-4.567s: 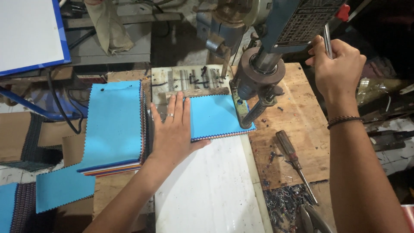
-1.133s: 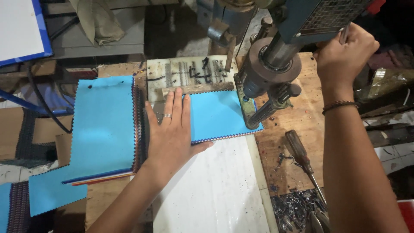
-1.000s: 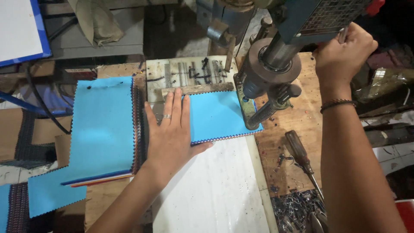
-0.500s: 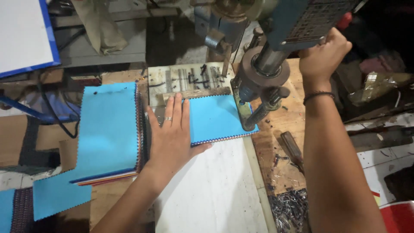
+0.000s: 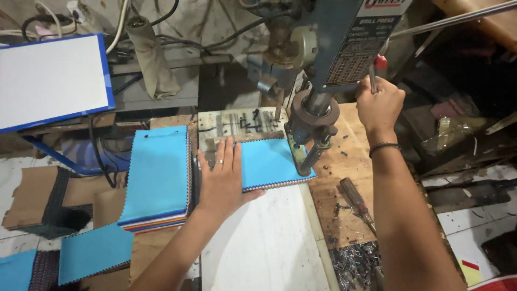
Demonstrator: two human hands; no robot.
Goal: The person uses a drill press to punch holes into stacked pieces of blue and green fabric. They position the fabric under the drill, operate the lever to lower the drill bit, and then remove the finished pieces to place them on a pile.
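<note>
My left hand point(image 5: 223, 175) lies flat, fingers spread, on a stack of blue fabric swatches point(image 5: 272, 161) under a drill press point(image 5: 318, 116). The swatch stack rests on a white board point(image 5: 264, 242) and against a metal jig plate point(image 5: 237, 121). My right hand point(image 5: 379, 102) is closed around the press's feed lever point(image 5: 372, 67), up and to the right of the spindle. The drill bit stands over the stack's right edge.
A second, thicker pile of blue-topped swatches point(image 5: 159, 178) lies to the left. More blue pieces point(image 5: 94, 253) sit at the lower left. A screwdriver point(image 5: 355, 202) and metal shavings point(image 5: 355, 264) lie on the wooden bench to the right. A white blue-edged panel point(image 5: 51, 81) is at upper left.
My right hand on the lever has risen slightly and the view has tilted up. My left hand stays pressed on the swatches.
</note>
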